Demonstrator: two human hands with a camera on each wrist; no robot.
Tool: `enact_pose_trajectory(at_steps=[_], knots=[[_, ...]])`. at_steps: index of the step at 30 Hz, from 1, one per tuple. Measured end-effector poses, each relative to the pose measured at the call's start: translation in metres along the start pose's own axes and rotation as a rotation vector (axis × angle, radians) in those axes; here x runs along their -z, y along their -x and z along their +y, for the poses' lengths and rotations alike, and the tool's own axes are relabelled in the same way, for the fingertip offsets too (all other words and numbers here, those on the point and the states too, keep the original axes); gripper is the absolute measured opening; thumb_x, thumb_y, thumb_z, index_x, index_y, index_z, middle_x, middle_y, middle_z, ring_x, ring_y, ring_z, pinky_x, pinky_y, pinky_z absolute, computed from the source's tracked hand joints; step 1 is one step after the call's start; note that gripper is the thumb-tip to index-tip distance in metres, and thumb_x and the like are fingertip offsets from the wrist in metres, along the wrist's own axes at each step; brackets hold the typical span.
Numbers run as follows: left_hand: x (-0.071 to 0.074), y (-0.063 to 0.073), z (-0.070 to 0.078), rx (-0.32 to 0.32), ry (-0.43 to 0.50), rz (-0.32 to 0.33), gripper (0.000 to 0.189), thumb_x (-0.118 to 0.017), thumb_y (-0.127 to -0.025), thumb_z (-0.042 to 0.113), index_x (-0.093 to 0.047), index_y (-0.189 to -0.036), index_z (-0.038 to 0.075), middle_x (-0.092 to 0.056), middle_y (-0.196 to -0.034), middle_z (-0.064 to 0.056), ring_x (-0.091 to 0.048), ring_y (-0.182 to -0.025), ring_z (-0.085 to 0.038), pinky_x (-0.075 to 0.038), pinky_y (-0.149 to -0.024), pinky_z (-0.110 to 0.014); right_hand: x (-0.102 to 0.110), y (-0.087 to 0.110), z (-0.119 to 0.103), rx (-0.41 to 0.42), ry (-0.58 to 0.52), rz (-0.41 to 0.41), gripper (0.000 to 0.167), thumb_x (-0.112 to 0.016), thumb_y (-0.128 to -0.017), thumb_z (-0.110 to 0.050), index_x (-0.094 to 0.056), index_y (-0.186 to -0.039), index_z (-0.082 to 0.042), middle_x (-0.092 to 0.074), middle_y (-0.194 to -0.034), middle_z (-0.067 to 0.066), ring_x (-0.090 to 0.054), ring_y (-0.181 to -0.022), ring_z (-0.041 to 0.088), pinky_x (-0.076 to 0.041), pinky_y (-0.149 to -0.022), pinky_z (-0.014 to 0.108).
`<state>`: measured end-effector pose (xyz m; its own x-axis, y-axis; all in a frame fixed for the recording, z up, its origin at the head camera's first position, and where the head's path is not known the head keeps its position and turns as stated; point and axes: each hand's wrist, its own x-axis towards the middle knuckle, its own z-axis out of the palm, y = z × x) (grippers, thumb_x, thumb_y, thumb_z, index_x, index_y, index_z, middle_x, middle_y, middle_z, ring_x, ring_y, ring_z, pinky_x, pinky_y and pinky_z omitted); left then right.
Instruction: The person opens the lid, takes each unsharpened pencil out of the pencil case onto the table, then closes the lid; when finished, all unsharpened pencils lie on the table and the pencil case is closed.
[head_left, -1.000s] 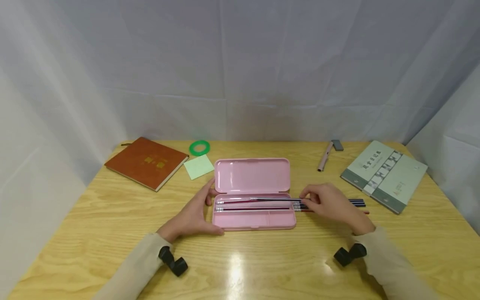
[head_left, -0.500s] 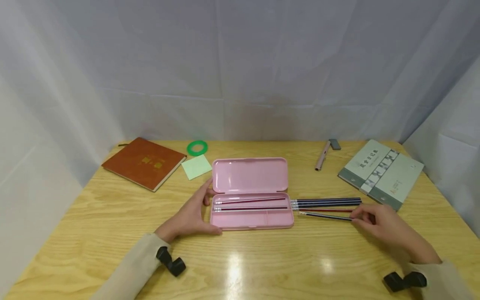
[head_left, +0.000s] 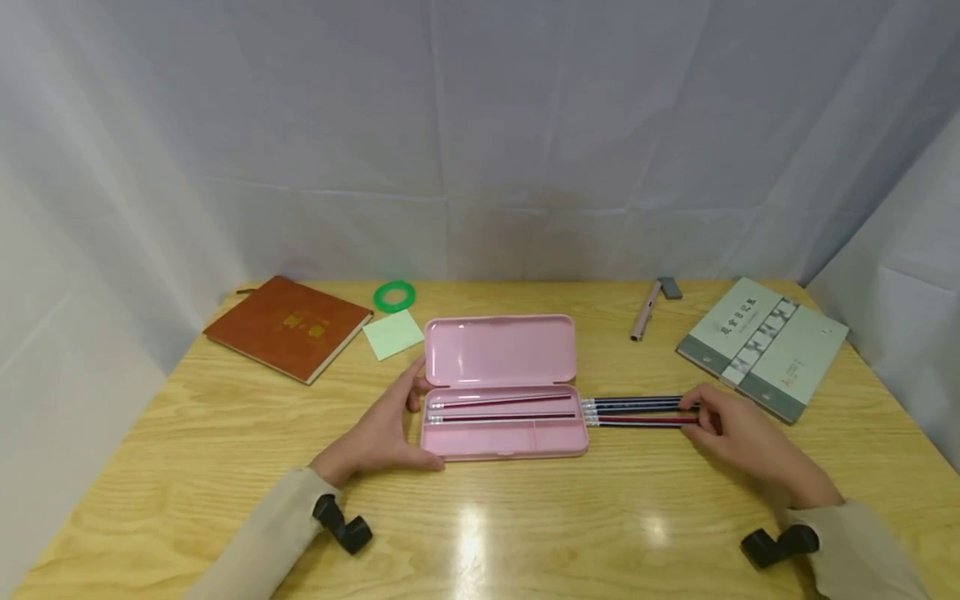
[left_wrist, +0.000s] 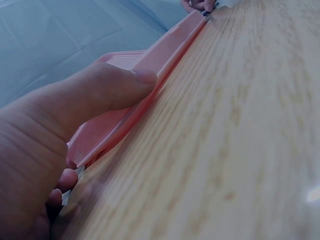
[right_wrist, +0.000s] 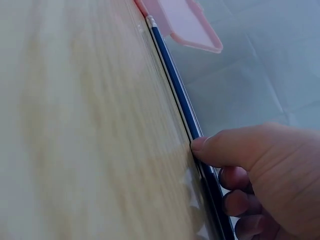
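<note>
A pink pencil case (head_left: 487, 443) lies with its lid raised; two pencils (head_left: 502, 416) rest in its rear compartment. My left hand (head_left: 378, 433) holds the case's left end, thumb at the front edge and fingers round the back corner. To the right of the case, several dark and red pencils (head_left: 637, 409) lie side by side on the table, their eraser ends against its right side. My right hand (head_left: 750, 437) pinches this row near its right end; in the right wrist view the thumb (right_wrist: 212, 146) presses the nearest dark-blue pencil (right_wrist: 175, 75).
A brown notebook (head_left: 277, 325), a green tape ring (head_left: 394, 297) and pale green sticky notes (head_left: 393, 335) lie at the back left. Behind the pencils are a pink pen (head_left: 646, 312), a grey eraser (head_left: 670, 288) and a grey-green notebook (head_left: 765, 346).
My right hand has taken a dark pencil from the case out to the right and brought it against the front of the row. My left hand keeps its hold on the case.
</note>
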<state>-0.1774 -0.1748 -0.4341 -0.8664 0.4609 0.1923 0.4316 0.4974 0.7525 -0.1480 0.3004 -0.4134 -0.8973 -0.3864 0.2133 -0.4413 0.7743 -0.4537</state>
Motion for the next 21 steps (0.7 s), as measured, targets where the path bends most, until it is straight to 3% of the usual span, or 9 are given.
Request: enact_pose_trajectory(at_steps=[5,14,21], knots=[[0.0,0.0,0.001,-0.005,0.006,0.001,0.138,-0.095,-0.048,0.03,-0.011,-0.155,0.008,-0.054,-0.116,-0.003,-0.041,-0.091,-0.016,-0.037,-0.085,-0.026,-0.004,-0.014,-0.008,0.023,0.009,-0.041,0.021,-0.071,-0.085,-0.007,-0.06,-0.103,-0.01,-0.043,-0.065,-0.012,-0.034,-0.055,-0.003,-0.035,-0.054,0.021],[0.001,0.001,0.001,-0.015,0.006,0.002,0.138,-0.095,-0.049,0.031,-0.011,-0.155,0.009,-0.054,-0.116,-0.003,-0.041,-0.091,-0.016,-0.037,-0.084,-0.026,-0.016,-0.049,-0.034,0.053,-0.091,-0.111,0.013,-0.067,-0.089,-0.01,-0.061,-0.101,-0.012,-0.045,-0.064,-0.01,-0.036,-0.052,0.0,-0.038,-0.053,0.022],[0.001,0.001,0.001,-0.032,0.007,0.002,0.137,-0.095,-0.05,0.032,-0.011,-0.155,0.007,-0.054,-0.116,-0.006,-0.041,-0.091,-0.016,-0.037,-0.084,-0.027,-0.037,-0.083,-0.063,0.17,-0.128,-0.145,0.011,-0.066,-0.09,-0.011,-0.067,-0.101,-0.014,-0.045,-0.061,-0.011,-0.037,-0.05,0.0,-0.036,-0.05,0.021]])
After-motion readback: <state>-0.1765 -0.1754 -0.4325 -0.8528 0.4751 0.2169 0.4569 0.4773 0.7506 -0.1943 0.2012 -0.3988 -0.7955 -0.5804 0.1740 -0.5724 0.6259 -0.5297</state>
